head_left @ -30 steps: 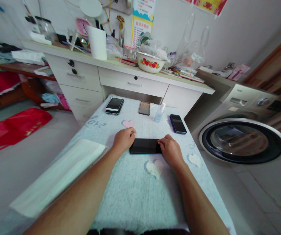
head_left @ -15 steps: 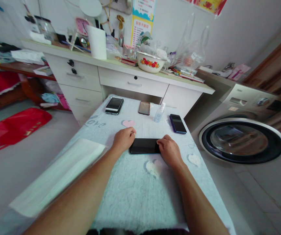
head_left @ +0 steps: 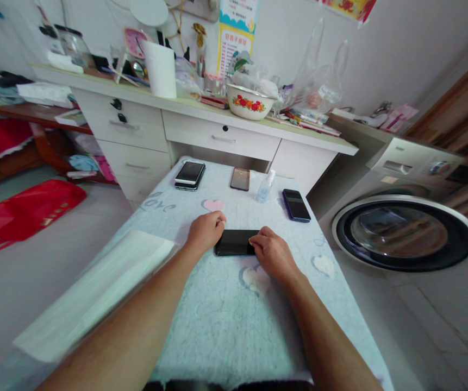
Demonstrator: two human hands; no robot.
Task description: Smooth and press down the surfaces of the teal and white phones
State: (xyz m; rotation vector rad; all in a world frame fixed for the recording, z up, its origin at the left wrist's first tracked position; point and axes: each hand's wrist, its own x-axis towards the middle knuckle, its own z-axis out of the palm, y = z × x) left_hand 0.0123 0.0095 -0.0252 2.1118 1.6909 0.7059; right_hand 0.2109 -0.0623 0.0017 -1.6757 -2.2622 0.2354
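A black smartphone [head_left: 236,242] lies flat, screen up and lengthwise across the cloth-covered table in front of me. My left hand [head_left: 206,233] is closed at the phone's left end, with thumb and fingers at its edge. Over the right part of the screen, my right hand [head_left: 273,251] has its fingertips pinched together, touching or just above the glass. Whatever may be between those fingertips is too small to make out. The phone's right end is hidden beneath this hand.
Further back on the table are a stack of phones [head_left: 190,175], a phone case [head_left: 240,178], a clear spray bottle [head_left: 265,187] and another phone [head_left: 296,205]. A folded white cloth [head_left: 99,293] lies left. A washing machine [head_left: 405,233] stands right of the table.
My right hand has slid left along the phone, from its right end further over the screen. The left hand and the phone have stayed put.
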